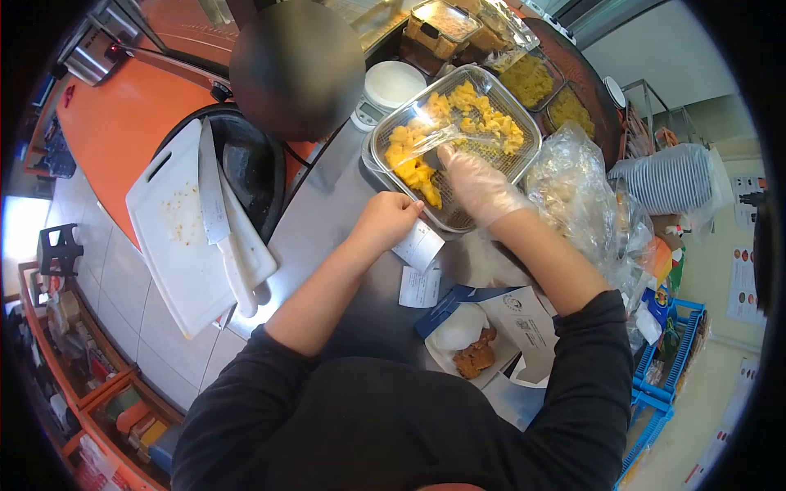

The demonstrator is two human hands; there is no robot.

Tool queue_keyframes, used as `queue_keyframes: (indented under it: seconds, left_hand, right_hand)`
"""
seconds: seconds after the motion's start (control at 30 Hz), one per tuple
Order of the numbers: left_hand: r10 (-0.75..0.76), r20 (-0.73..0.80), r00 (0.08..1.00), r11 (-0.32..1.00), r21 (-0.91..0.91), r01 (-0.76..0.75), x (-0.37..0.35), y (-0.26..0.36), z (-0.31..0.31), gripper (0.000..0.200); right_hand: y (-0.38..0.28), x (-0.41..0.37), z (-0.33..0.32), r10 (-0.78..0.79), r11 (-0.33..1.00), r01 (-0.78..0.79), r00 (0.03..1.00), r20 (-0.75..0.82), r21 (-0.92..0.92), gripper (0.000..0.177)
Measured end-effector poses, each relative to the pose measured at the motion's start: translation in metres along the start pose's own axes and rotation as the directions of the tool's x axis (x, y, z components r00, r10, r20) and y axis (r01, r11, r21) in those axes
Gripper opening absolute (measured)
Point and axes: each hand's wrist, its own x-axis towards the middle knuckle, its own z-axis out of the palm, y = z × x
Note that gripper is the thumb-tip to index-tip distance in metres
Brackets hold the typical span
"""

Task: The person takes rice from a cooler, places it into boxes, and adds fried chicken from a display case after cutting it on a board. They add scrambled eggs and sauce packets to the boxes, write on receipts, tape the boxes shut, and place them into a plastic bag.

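My left hand (pixel 383 219) is bare and pinches a white printed paper slip (pixel 419 247) at the tray's near left side. A second paper slip (pixel 420 286) lies on the steel counter just below. My right hand (pixel 481 186), in a clear plastic glove, reaches over a rectangular mesh-patterned tray (pixel 530 146). Its fingers look closed near the tray's middle; what they hold, if anything, is hidden. Yellow scrambled egg-like pieces (pixel 413 159) lie in the tray on both sides. Crumpled clear film (pixel 438 141) stretches across it by my fingertips. An open takeaway box (pixel 530 323) holds a white rice mound (pixel 460 327) and fried chicken (pixel 475 356).
At left, a large knife (pixel 214 204) rests on a white cutting board (pixel 170 233) over a black bin (pixel 255 164). A dark round blurred object (pixel 296 69) hangs close overhead. A kitchen scale (pixel 372 110), plastic bags (pixel 569 176) and stacked lids (pixel 667 184) surround the tray.
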Motion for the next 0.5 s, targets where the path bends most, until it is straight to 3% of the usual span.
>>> queue_keyframes:
  seconds: [0.07,0.1,0.2,0.23,0.33,0.43,0.5]
  left_hand:
    - [0.012,0.003,1.000,1.000,-0.008,-0.012,0.004,-0.001,0.000,0.029]
    - [0.010,0.012,1.000,1.000,-0.011,-0.010,0.003,-0.005,0.001,0.029]
    - [0.031,0.027,0.999,0.998,-0.051,-0.030,0.006,-0.010,0.002,0.028]
    - [0.022,0.042,0.999,0.999,-0.042,-0.020,0.005,-0.010,0.003,0.028]
    - [0.014,-0.008,1.000,1.000,-0.027,-0.014,0.005,-0.009,0.006,0.028]
    - [0.069,-0.011,0.998,0.997,-0.026,-0.069,0.003,-0.009,0.005,0.028]
    - [0.093,-0.005,0.996,0.990,0.106,-0.092,-0.007,0.001,-0.004,0.029]
  right_hand:
    - [0.002,-0.008,-0.007,-0.029,0.989,0.020,0.998,0.062,0.149,0.027]
    - [-0.011,-0.015,-0.026,0.041,0.982,-0.077,0.978,0.203,0.173,0.035]
    - [-0.003,-0.021,-0.017,-0.012,0.995,0.001,0.993,0.117,0.097,0.042]
    - [-0.004,-0.020,-0.015,-0.045,0.980,0.038,0.998,0.033,0.193,0.047]
    - [-0.010,-0.012,-0.002,-0.112,0.982,0.099,0.991,0.073,0.161,0.050]
    - [0.006,-0.009,-0.007,-0.080,0.948,0.034,0.988,0.134,0.316,0.049]
    - [0.019,-0.015,-0.017,0.001,0.860,-0.103,0.980,0.199,0.500,0.047]
